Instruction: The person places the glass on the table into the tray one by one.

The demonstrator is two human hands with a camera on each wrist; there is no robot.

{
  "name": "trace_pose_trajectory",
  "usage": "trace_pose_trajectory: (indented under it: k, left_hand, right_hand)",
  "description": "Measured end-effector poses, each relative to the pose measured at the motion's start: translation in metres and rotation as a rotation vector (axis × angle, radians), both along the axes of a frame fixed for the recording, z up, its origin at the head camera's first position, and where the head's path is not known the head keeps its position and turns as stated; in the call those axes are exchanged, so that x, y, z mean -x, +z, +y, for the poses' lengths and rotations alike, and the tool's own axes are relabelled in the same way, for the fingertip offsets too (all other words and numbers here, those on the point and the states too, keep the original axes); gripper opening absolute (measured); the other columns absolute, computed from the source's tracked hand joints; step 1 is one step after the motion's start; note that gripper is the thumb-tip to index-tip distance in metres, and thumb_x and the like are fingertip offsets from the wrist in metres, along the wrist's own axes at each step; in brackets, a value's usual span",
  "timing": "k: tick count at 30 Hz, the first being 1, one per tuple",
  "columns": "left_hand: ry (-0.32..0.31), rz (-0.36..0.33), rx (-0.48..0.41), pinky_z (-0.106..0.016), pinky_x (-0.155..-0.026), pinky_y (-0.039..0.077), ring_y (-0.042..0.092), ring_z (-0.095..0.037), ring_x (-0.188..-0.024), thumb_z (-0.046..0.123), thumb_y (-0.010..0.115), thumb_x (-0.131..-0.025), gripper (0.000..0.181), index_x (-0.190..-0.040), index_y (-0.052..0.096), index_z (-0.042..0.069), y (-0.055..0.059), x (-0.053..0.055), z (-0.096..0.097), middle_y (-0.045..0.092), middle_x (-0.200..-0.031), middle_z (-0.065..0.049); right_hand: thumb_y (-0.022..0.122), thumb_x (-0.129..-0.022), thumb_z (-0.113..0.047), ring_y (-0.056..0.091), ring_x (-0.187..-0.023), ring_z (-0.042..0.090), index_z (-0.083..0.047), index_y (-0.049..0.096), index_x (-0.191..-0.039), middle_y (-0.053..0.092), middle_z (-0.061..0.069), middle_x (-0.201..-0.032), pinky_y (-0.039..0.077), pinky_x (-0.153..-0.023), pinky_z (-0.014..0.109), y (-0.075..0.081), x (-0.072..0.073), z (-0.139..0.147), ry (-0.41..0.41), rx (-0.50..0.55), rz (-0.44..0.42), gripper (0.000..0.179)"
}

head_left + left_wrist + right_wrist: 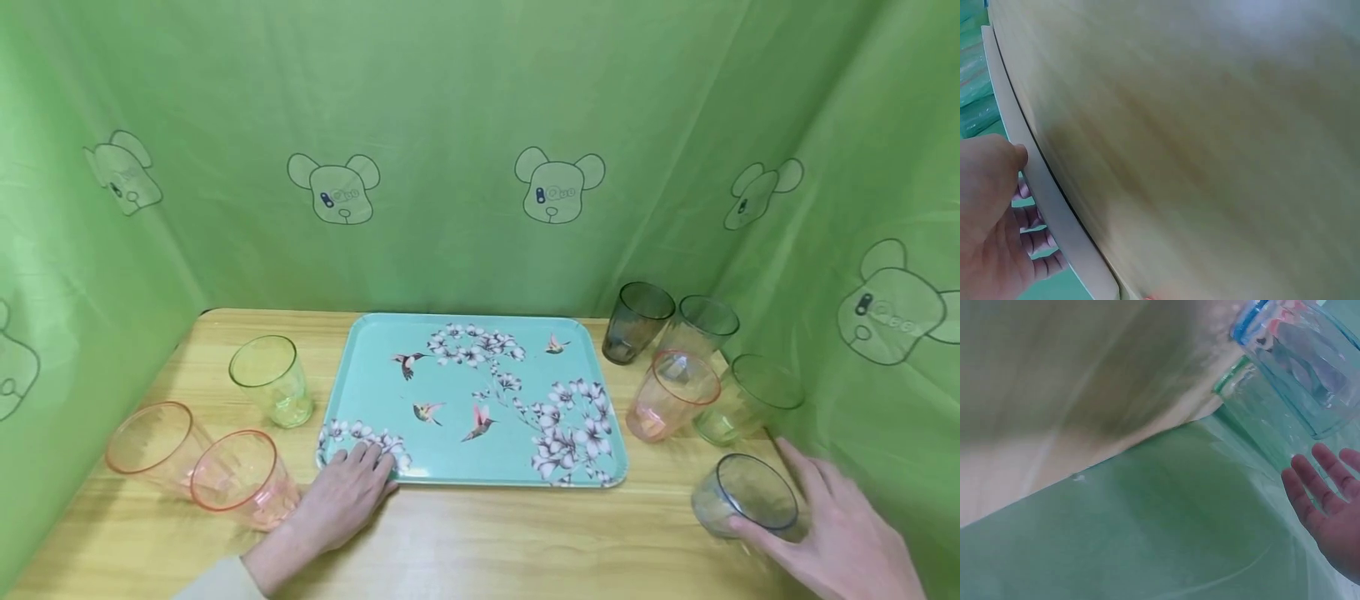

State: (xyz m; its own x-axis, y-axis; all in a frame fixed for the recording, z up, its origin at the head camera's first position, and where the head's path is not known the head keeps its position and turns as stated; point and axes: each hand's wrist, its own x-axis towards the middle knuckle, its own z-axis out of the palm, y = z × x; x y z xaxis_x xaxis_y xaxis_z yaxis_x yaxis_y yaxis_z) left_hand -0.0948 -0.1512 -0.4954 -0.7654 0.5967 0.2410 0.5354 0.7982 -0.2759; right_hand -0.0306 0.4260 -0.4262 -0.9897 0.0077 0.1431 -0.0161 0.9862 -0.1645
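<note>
My left hand (pixel 351 492) rests on the front left corner of a turquoise tray (pixel 450 392) printed with birds and blossoms. In the left wrist view its fingers (pixel 1041 240) lie over the inner side of the pale rim (pixel 1054 194), with the thumb by the rim's edge. At the right, my right hand (pixel 843 529) is spread beside a blue-rimmed clear glass (pixel 742 498), its thumb overlapping the near side in the head view. The right wrist view shows straight fingers (pixel 1313 478) apart from the glass (pixel 1304 362).
Left of the tray stand a green glass (pixel 273 383) and two pink-rimmed glasses, one nearer (pixel 243 483), one farther left (pixel 161 450). Right of it are a dark grey glass (pixel 636 325), a pink glass (pixel 671 396) and two green-rimmed glasses. Green curtains (pixel 450 250) surround the wooden table (pixel 525 542).
</note>
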Motion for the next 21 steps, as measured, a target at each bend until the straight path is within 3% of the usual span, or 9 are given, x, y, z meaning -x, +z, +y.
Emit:
trace_pose_trajectory:
  k: [8,14,21]
  left_hand:
    - [0.002,-0.007,0.004,-0.026,-0.063,0.041,0.045,-0.012,-0.077,0.047,0.062,-0.102,0.033,-0.102,0.056,0.015,0.002,0.0,0.0,0.05,-0.086,0.001]
    - [0.004,-0.008,0.0,-0.025,-0.062,0.039,0.043,-0.012,-0.076,0.047,0.063,-0.102,0.033,-0.101,0.055,0.015,0.002,0.0,0.0,0.047,-0.084,0.001]
    - [-0.005,-0.015,-0.003,-0.025,-0.062,0.039,0.043,-0.012,-0.076,0.046,0.063,-0.102,0.033,-0.101,0.056,0.015,0.0,0.001,-0.001,0.047,-0.085,0.001]
  right_hand:
    - [0.075,-0.086,-0.067,0.052,-0.111,0.068,0.006,0.021,-0.162,0.047,0.045,-0.139,0.049,-0.067,0.074,-0.014,-0.002,0.014,-0.028,-0.008,-0.131,0.119]
    - [0.072,-0.089,-0.067,0.05,-0.115,0.072,0.013,0.026,-0.157,0.044,0.048,-0.141,0.047,-0.077,0.076,-0.023,-0.002,0.021,-0.035,-0.006,-0.191,0.115]
    - [0.071,-0.091,-0.066,0.054,-0.11,0.073,0.02,0.034,-0.149,0.048,0.05,-0.135,0.048,-0.077,0.076,-0.03,0.001,0.025,-0.042,0.045,-0.241,0.11]
